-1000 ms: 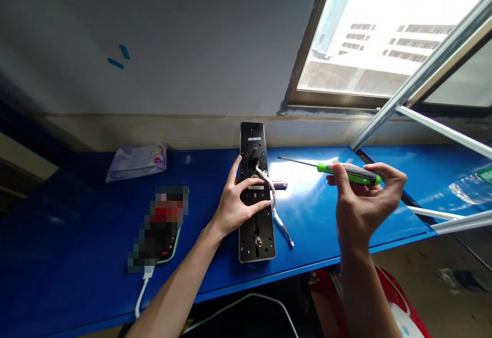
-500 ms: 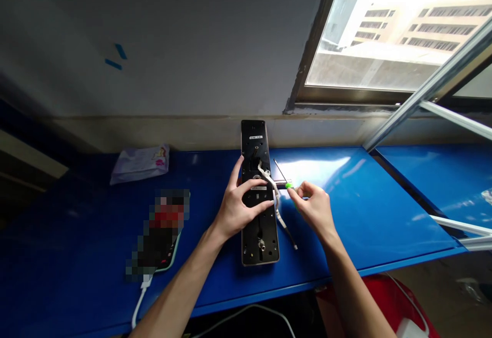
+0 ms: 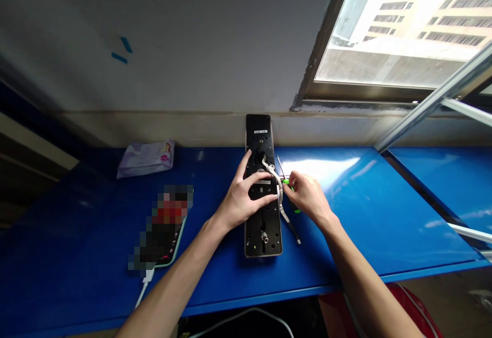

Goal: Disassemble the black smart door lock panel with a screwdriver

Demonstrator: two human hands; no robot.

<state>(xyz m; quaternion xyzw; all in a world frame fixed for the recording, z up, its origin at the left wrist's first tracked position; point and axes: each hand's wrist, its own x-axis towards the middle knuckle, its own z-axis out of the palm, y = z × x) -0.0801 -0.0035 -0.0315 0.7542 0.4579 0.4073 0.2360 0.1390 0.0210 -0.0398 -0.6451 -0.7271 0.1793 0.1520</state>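
You have one black door-lock panel (image 3: 272, 225), lying lengthwise away from you on the blue table (image 3: 223, 281). It carries two metal posts (image 3: 265, 238), one towards each end, two white labels (image 3: 260, 131) and one white-wrapped cable (image 3: 281, 199).

Your left hand (image 3: 240, 199) holds the middle of the panel in a broad, half-open grip, thumb tip at the right edge, one fingertip at the left. Your right hand (image 3: 307, 194) has its fingers pinched around one green-handled screwdriver (image 3: 285, 181), just right of the panel, shaft pointing away from you.

Obstructions: your left hand partly covers the nearer label; the cable crosses the panel's right edge and lies between the panel and your right hand.

Surroundings: at left, one phone (image 3: 175, 243) with a pixelated screen and one white plug (image 3: 148, 275); beyond it, one lilac packet (image 3: 146, 160). Two blue tape strips (image 3: 126, 44) mark the wall; at right, one metal frame (image 3: 423, 110) stands before the window (image 3: 384, 61)
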